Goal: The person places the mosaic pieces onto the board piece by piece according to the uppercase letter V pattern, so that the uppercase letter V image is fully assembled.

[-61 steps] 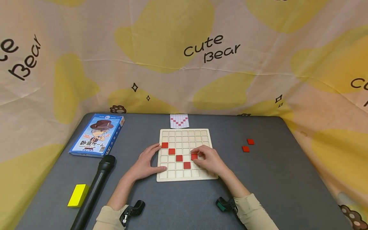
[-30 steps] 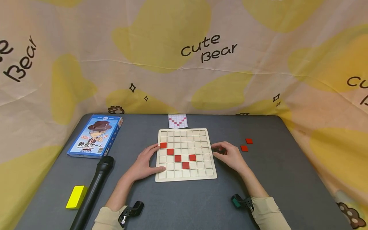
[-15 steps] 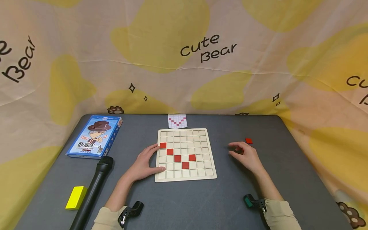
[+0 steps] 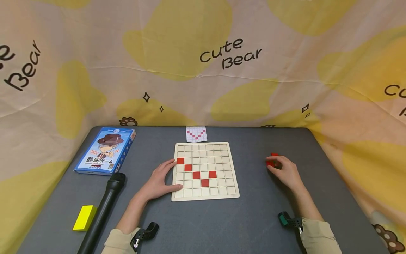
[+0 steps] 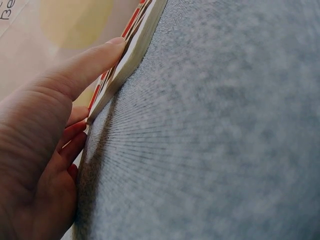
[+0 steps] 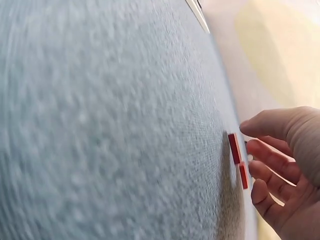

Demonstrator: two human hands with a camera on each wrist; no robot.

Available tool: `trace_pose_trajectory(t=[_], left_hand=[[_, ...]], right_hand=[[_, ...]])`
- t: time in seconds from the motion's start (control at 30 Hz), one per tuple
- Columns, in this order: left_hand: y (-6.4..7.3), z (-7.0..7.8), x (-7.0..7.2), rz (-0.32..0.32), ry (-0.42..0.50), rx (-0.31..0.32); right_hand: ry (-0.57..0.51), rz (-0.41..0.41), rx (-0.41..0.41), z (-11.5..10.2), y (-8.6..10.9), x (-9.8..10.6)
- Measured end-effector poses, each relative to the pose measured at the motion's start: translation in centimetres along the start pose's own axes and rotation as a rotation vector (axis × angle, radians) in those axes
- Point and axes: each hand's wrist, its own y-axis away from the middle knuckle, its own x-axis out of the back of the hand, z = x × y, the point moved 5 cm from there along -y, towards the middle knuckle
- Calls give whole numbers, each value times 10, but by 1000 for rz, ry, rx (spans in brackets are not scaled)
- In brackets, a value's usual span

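On the grey table lies a cream grid board. Several red square tiles sit in its cells, stepping down from the left and up again on the right. My left hand rests at the board's left side, thumb on its surface and fingers along the edge; the left wrist view also shows the thumb there. To the right, my right hand hovers over two loose red tiles, one near and one farther. In the right wrist view its fingers are loosely bent, apart from the nearer tile.
Behind the board stands a small card printed with a red V-shaped pattern on a grid. At the left are a blue game box, a black microphone and a yellow block. A patterned cloth hangs behind the table.
My right hand has left a red tile lying in a board cell and moved right to the two loose tiles. My left hand has stayed at the board's left edge.
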Motion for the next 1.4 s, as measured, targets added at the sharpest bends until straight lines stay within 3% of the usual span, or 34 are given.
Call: trace_pose_trajectory(t=[0.73, 1.4], left_hand=[[1, 0, 1, -6, 13, 3], [1, 0, 1, -5, 21, 1]], right_hand=[[45, -21, -28, 9, 0, -3], [-62, -29, 15, -33, -10, -37]])
